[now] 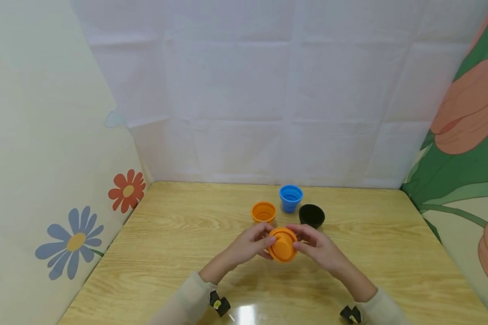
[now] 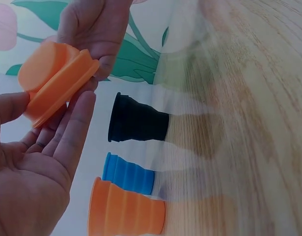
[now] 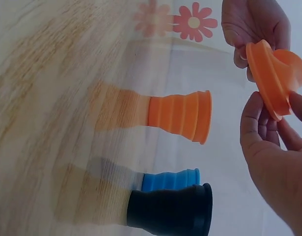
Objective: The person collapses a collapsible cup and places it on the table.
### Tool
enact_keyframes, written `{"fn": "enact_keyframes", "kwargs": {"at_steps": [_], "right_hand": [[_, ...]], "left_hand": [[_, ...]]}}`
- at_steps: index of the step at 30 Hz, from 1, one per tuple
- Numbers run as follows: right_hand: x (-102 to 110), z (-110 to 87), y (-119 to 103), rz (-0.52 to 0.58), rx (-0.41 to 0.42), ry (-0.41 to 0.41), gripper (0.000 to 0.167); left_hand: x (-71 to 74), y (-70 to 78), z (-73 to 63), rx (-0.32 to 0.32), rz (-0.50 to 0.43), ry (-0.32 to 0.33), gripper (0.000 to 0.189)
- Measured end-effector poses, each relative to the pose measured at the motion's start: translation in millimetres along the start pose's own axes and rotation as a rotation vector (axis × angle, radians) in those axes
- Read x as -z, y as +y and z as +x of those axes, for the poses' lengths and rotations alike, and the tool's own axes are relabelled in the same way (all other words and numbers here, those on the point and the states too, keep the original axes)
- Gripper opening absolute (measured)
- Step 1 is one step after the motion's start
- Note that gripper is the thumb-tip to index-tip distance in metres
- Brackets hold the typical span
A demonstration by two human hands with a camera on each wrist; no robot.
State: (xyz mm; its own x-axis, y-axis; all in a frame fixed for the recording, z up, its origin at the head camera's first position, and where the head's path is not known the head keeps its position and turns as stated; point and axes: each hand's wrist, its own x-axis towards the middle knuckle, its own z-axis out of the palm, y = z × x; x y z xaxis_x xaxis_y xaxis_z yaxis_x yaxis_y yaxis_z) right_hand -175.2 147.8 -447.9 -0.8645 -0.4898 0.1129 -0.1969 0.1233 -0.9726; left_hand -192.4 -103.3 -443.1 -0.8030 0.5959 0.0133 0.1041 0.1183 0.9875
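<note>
An orange collapsible cup (image 1: pixel 283 246), partly folded with its base bulging out at a slant, is held above the table between both hands. My left hand (image 1: pixel 250 246) pinches its left rim, thumb on the near side and fingers behind. From the right, my right hand (image 1: pixel 319 248) grips the opposite rim the same way. In the left wrist view the folded cup (image 2: pixel 57 81) shows its base pushed out from the wide rim. Beyond the hands stand a second orange cup (image 1: pixel 263 212), a blue cup (image 1: pixel 290 198) and a black cup (image 1: pixel 311 215), all upright and extended.
The wooden table (image 1: pixel 179 225) has a glossy surface with a bright reflection near its front edge. A white sheet (image 1: pixel 236 99) hangs behind it. Walls painted with flowers (image 1: pixel 76 242) flank both sides.
</note>
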Motion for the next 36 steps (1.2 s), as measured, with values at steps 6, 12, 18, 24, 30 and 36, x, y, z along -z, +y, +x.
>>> {"fn": "enact_keyframes", "kwargs": {"at_steps": [6, 12, 18, 24, 30, 36], "right_hand": [[-0.1, -0.3, 2.5, 0.038, -0.007, -0.019, 0.058], [-0.3, -1.5, 7.0, 0.068, 0.074, -0.085, 0.065], [0.2, -1.6, 9.9, 0.083, 0.109, -0.132, 0.066], [-0.7, -0.6, 5.7, 0.038, 0.1, -0.06, 0.058], [-0.4, 1.1, 3.0, 0.032, 0.046, 0.011, 0.051], [-1.0, 2.1, 4.3, 0.06, 0.052, -0.008, 0.052]], "left_hand": [[-2.6, -1.4, 2.2, -0.041, -0.007, 0.068, 0.032], [-3.8, -2.2, 1.4, -0.05, 0.035, 0.071, 0.037], [-3.4, -2.6, 1.0, -0.064, 0.065, 0.058, 0.038], [-1.2, -1.5, 0.0, -0.052, 0.055, 0.082, 0.036], [2.0, -4.5, 0.5, -0.064, 0.028, 0.083, 0.032], [3.0, -6.9, -0.5, -0.041, -0.007, 0.076, 0.031]]}}
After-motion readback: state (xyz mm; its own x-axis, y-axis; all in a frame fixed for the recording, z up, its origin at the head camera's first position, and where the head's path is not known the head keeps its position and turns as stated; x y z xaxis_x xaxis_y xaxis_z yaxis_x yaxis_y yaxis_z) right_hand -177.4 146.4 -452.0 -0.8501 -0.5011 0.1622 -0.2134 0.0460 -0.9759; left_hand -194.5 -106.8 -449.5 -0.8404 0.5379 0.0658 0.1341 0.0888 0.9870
